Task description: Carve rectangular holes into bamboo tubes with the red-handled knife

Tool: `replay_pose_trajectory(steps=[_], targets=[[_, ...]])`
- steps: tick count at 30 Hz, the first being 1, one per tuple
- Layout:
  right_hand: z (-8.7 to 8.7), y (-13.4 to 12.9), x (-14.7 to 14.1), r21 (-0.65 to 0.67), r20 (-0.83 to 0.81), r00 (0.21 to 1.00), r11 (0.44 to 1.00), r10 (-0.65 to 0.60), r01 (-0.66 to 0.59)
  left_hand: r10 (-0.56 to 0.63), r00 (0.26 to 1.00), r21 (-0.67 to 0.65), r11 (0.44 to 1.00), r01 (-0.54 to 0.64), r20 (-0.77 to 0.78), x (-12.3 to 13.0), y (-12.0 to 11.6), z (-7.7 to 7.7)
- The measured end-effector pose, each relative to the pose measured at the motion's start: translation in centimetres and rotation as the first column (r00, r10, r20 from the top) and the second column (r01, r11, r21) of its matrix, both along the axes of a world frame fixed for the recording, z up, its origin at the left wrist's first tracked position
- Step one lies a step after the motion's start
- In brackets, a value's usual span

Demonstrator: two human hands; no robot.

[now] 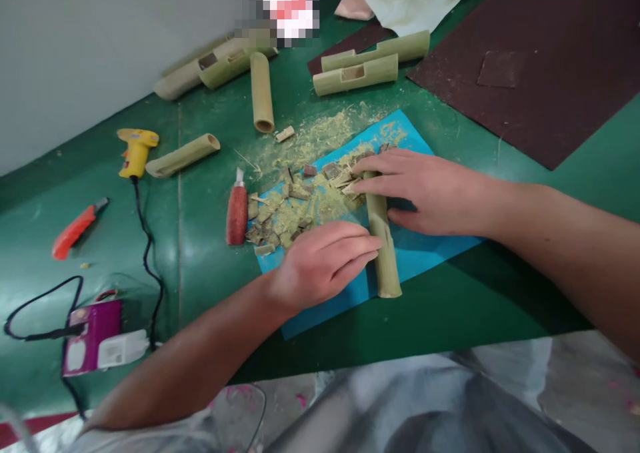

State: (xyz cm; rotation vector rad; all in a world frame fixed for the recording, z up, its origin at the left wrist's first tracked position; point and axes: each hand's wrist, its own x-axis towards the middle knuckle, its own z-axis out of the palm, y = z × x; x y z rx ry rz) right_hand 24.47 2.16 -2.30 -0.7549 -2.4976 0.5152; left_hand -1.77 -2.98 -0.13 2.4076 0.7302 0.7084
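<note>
A pale green bamboo tube lies lengthwise toward me on a blue sheet. My right hand straddles its far part, thumb on the right side and fingers reaching over to the left. The fingers of my left hand are curled together, their tips against the tube's left edge about midway along; my palm side is hidden. Bamboo chips and yellowish shavings cover the sheet left of the tube. Beside them lies a red-handled carving knife, its short blade pointing away.
More bamboo pieces, several notched, lie at the back, including a notched tube and a plain tube. On the left are a yellow glue gun, an orange utility knife and a purple power block with cords. A dark board occupies the right.
</note>
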Motion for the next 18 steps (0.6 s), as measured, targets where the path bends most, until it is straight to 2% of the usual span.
replay_pose_trajectory(steps=[6, 10, 15, 16, 18], targets=[[-0.11, 0.05, -0.21, 0.013, -0.019, 1.0, 1.0, 0.02, -0.02, 0.001, 1.0, -0.01, 1.0, -0.001, -0.006, 0.01, 0.29, -0.15], [-0.17, -0.04, -0.27, -0.028, -0.028, 1.0, 1.0, 0.0, -0.001, -0.036, 0.999, 0.064, 0.997, 0.036, -0.011, -0.08, 0.5, -0.18], [0.28, -0.33, -0.68, -0.035, -0.025, 1.0, 0.999, -0.009, 0.008, -0.257, 0.96, 0.204, 0.94, 0.275, -0.111, 0.05, 0.64, 0.46], [0.35, -0.35, -0.78, -0.026, -0.023, 1.0, 1.0, -0.009, 0.008, -0.26, 0.958, 0.226, 0.933, 0.281, -0.12, 0.08, 0.69, 0.51], [0.41, -0.36, -0.94, -0.015, -0.01, 1.0, 1.0, -0.01, 0.01, -0.19, 0.975, 0.241, 0.947, 0.213, -0.117, 0.06, 0.81, 0.47]])
